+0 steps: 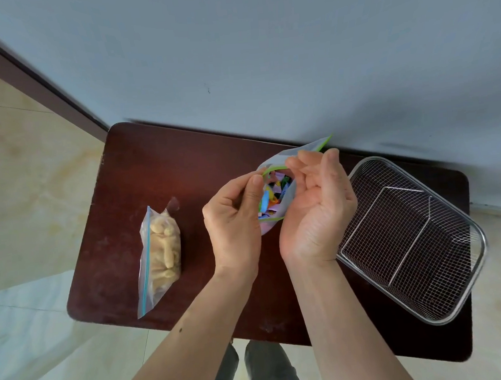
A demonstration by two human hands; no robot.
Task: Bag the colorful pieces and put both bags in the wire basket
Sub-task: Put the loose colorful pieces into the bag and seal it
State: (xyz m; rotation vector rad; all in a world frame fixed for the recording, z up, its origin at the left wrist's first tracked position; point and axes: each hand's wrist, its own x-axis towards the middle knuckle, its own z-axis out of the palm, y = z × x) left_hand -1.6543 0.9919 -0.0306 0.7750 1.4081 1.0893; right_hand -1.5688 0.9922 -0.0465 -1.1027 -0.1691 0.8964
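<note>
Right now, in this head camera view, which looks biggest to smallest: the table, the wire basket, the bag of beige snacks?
1. Table
2. Wire basket
3. Bag of beige snacks

The order looks clear; all rest at table height.

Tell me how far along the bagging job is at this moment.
Done: the colorful pieces sit inside the green-zip bag. In hand: the left hand and right hand hold that bag's mouth, which gapes open. Left: seal it, then move it and the blue-zip bag, lying on the table, into the wire basket, which holds nothing yet.
</note>
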